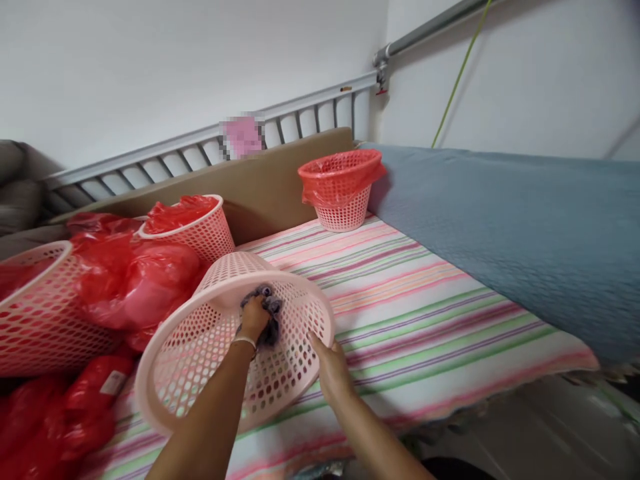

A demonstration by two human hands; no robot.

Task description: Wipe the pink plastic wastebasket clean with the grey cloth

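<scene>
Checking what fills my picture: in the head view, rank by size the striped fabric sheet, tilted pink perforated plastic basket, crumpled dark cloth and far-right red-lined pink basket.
Striped fabric sheet
Tilted pink basket, nearer the camera
Far-right red-lined basket
Crumpled dark cloth, partly covered

A tipped basket (145, 373) is lying on the mat (400, 333), its mouth facing the near side, and the left hand (255, 319) is holding a rag (271, 307) inside it while the right hand (333, 367) is gripping its right edge. To its left, bags (165, 273) are lying heaped between a second basket (45, 320) standing at the far left and a third basket (213, 233) standing behind. Farther back, a fourth basket (345, 217) is standing before a board (285, 180) and left of a blanket (475, 220), a radiator (175, 160) running behind the board.
</scene>
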